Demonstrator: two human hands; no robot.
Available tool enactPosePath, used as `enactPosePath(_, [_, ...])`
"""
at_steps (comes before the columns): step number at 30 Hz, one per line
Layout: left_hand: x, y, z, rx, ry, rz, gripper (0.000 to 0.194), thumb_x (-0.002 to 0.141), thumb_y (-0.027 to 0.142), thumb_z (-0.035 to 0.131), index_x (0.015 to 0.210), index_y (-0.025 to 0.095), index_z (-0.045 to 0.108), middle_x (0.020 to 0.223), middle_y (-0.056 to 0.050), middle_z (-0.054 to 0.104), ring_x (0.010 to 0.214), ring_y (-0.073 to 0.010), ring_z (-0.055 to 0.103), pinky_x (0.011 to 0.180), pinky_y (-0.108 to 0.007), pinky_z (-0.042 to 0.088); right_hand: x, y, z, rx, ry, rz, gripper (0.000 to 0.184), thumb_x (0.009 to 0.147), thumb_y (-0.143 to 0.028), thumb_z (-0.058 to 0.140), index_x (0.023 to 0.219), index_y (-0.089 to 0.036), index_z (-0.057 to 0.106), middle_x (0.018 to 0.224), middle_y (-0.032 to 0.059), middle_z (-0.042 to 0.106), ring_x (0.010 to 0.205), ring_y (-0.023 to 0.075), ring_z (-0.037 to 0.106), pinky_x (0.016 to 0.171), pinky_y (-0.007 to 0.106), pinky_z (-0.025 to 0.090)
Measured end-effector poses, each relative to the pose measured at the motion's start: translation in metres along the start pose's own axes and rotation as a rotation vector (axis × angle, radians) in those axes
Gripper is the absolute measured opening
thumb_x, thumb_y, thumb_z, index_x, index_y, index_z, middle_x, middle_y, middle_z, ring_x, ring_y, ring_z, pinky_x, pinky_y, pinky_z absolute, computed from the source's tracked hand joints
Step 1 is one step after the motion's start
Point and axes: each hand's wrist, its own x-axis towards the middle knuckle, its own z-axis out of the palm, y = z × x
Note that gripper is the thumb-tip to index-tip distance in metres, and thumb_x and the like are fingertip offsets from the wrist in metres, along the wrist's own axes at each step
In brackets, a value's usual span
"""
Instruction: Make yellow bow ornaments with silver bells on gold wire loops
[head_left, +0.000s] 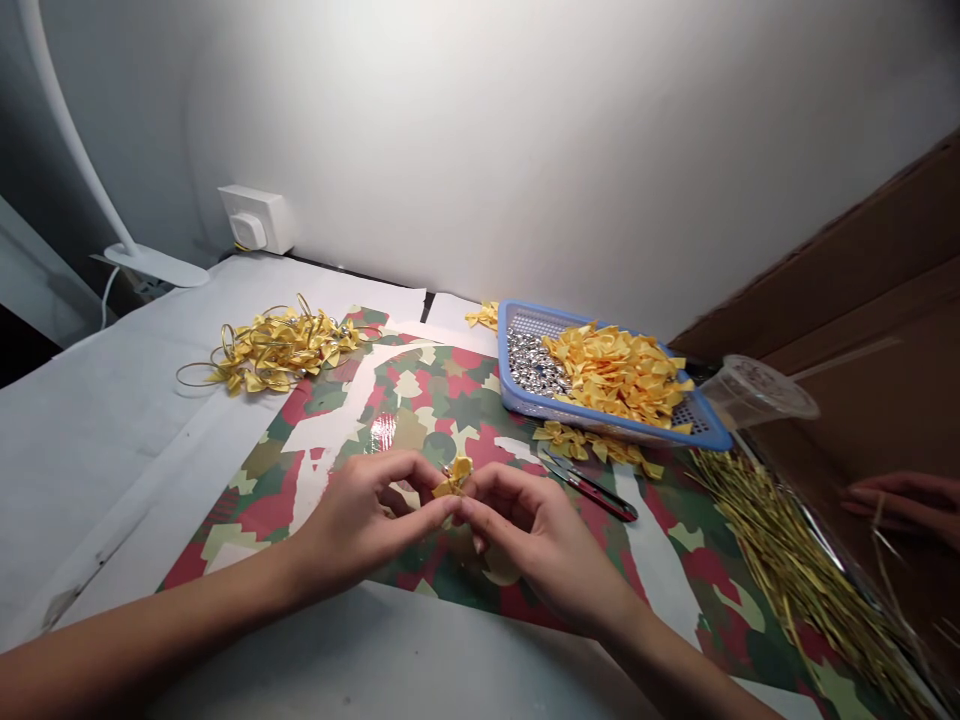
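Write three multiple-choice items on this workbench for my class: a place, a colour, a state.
1. Where are the silver beads? A) In the clear cup B) In the blue plastic basket C) On the wall
2. The snips have handles that are: A) red and black B) yellow C) white
3. The yellow ribbon bow by the hands is: A) flat on the camouflage sheet B) in the cup C) held by left hand and right hand

1 B: beads fill its left end. 2 A: both colours show. 3 C: both pinch it.
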Motion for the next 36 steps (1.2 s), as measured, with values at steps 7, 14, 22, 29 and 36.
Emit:
enactPosePath(7, [0.003,0.006,-0.001,-0.062,-0.013,-0.041,0.020,0.081,0.033,0.060,0.075,0.014,0.064,0.071,-0.001,0.061,0.057,-0.0116,0.057,0.048,-0.021,0.051,-0.001,0.004,0.001,-0.104,0.104,-0.094,0.026,0.079,-0.043,0.066,0.076,-0.018,0.062,0.063,-0.0004,0.061,0.055,0.0127,0.056,0.049,0.022,0.044])
enactPosePath(14, [0.002,0.005,-0.002,-0.045,-0.044,-0.128,0.024,0.081,0.037,0.060,0.074,0.014,0.060,0.072,0.000,0.057,0.053,-0.0090,0.050,0.048,-0.022,0.046,-0.001,0.000,-0.006,-0.569,0.227,-0.631,0.011,0.087,-0.012,0.056,0.083,-0.019,0.063,0.077,0.0023,0.066,0.071,0.0146,0.063,0.065,0.024,0.050])
enactPosePath(22, [0.000,0.008,-0.001,-0.070,-0.150,-0.188,0.022,0.081,0.034,0.058,0.070,0.015,0.056,0.066,0.001,0.056,0.054,-0.0102,0.051,0.049,-0.022,0.042,0.000,0.003,-0.013,-0.831,0.117,-0.913,0.018,0.093,-0.008,0.045,0.093,-0.016,0.062,0.082,0.0068,0.064,0.070,0.0138,0.062,0.062,0.022,0.052])
enactPosePath(29, [0.000,0.010,0.002,-0.042,-0.162,-0.146,0.012,0.076,0.023,0.058,0.066,0.016,0.057,0.060,0.003,0.055,0.053,-0.0095,0.049,0.045,-0.019,0.038,0.001,0.004,-0.011,-0.849,0.053,-0.900,0.021,0.095,-0.010,0.040,0.094,-0.015,0.060,0.083,0.0075,0.063,0.072,0.0148,0.060,0.061,0.023,0.052])
enactPosePath(36, [-0.002,0.007,0.003,-0.024,-0.202,-0.129,0.016,0.077,0.020,0.056,0.063,0.017,0.052,0.055,0.005,0.052,0.047,-0.0085,0.051,0.042,-0.018,0.038,0.002,0.001,-0.012,-0.789,0.000,-0.823,0.020,0.095,-0.010,0.041,0.093,-0.017,0.059,0.084,0.0056,0.062,0.072,0.0140,0.059,0.062,0.023,0.050])
